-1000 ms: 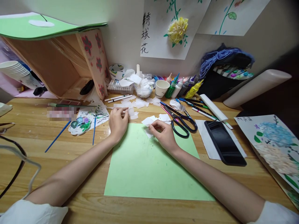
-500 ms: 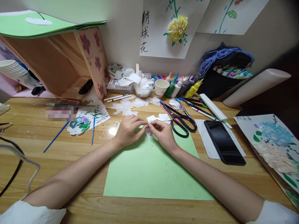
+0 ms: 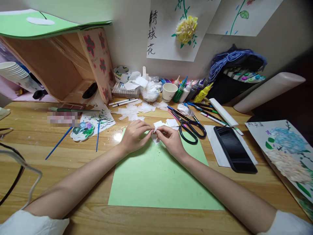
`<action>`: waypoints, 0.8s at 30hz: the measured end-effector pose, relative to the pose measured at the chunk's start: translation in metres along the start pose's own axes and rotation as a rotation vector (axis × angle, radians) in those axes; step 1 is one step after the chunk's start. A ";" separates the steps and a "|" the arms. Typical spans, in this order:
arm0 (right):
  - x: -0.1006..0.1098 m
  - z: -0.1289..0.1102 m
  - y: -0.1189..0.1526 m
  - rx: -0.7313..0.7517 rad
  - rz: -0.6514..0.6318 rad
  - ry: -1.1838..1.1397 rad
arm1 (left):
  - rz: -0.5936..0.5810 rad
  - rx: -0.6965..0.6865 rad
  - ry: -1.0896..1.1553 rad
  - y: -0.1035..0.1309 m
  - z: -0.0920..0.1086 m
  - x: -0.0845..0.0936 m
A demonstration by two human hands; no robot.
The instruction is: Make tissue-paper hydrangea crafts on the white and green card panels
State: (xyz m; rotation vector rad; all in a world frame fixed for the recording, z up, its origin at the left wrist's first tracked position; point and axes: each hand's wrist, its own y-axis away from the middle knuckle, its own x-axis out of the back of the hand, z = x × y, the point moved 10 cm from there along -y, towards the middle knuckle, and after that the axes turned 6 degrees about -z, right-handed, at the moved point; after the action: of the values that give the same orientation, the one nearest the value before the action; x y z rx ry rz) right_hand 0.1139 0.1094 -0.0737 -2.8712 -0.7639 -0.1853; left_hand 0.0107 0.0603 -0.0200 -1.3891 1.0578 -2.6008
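Note:
My left hand [image 3: 135, 137] and my right hand [image 3: 170, 139] meet fingertip to fingertip above the far edge of a green paper sheet [image 3: 161, 182]. Both pinch a small piece of white paper [image 3: 155, 139] whose lower part shows between them; the fingers hide the rest. More white paper squares [image 3: 171, 123] lie just behind my right hand. To its right are black-handled scissors [image 3: 188, 132], lying partly on the green sheet with the blades pointing away to the left.
Torn white paper pieces [image 3: 132, 112] are scattered beyond my hands. Paint bottles [image 3: 186, 93], a paper cup [image 3: 169, 92] and a bowl of white scraps [image 3: 150, 93] line the wall. A phone [image 3: 235, 150] lies right, brushes [image 3: 98, 135] and a paint palette [image 3: 82, 131] left.
My fingers have shifted very slightly around the white paper, and a bit more of it shows between the fingertips. Everything else stays in place.

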 end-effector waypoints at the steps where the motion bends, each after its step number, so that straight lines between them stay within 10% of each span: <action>1: 0.000 0.000 0.000 -0.002 0.000 0.001 | -0.001 0.000 0.002 0.000 0.000 0.000; 24: 0.000 0.001 0.000 -0.004 -0.002 -0.005 | -0.007 0.025 0.011 -0.002 -0.003 -0.001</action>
State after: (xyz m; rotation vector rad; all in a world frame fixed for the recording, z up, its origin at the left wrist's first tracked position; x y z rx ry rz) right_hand 0.1138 0.1097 -0.0749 -2.8758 -0.7687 -0.1798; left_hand 0.0100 0.0636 -0.0205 -1.3767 1.0194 -2.6205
